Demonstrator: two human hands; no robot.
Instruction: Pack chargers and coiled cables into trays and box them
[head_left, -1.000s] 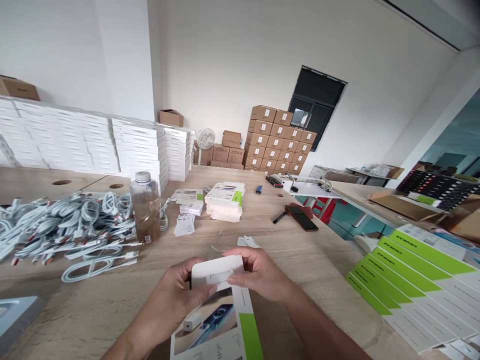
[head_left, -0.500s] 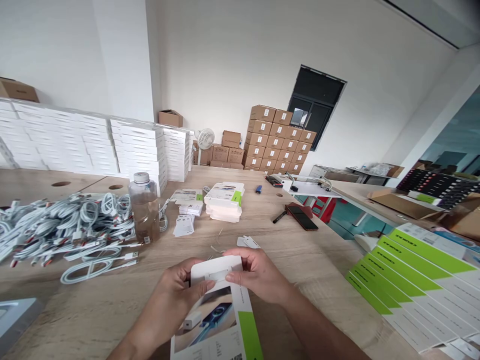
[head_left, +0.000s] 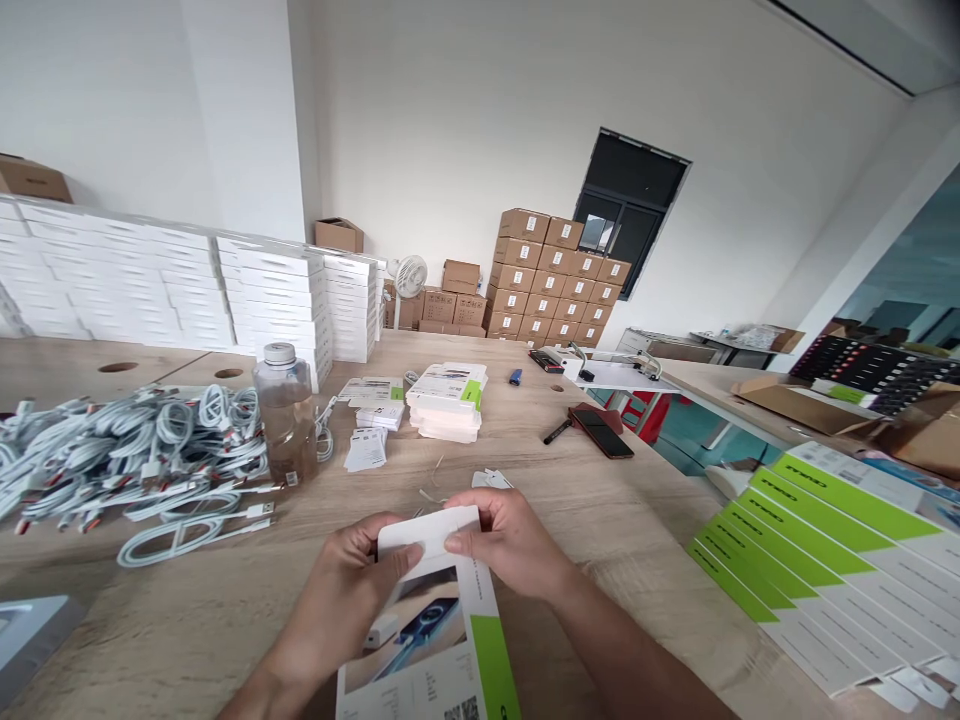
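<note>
- Low in the middle of the frame, the left hand (head_left: pixel 352 585) and the right hand (head_left: pixel 499 545) both grip a white retail box (head_left: pixel 427 620) with a green stripe and a printed product photo on its face.
- The box runs from the bottom edge up toward the centre, held just above the wooden table (head_left: pixel 600 500); its upper end is a white flap (head_left: pixel 426 530) folded over between the two hands.
- The left hand's fingers are curled closed around the left edge of the flap, thumb pressed on top of it.
- The right hand's fingers are closed on the flap's right edge, thumb lying along its front.
- At the left of the frame, a heap of coiled white cables (head_left: pixel 127 455) spreads over the table.
- Just right of the heap stands a clear plastic bottle (head_left: pixel 286 412) with a white cap, upright.
- Above the hands, in mid-frame, sits a short stack of flat white boxes (head_left: pixel 448 402), with small white cards (head_left: pixel 367 450) to its left.
- A dark phone (head_left: pixel 602 432) lies on the table at centre right, a black pen (head_left: pixel 556 432) just beside it.
- At lower right, flat green-and-white cartons (head_left: pixel 817 550) lie fanned in overlapping rows.
- Upper left, white boxes (head_left: pixel 187 295) are stacked in long rows; brown cardboard boxes (head_left: pixel 551 280) are piled against the far wall in the upper middle.
</note>
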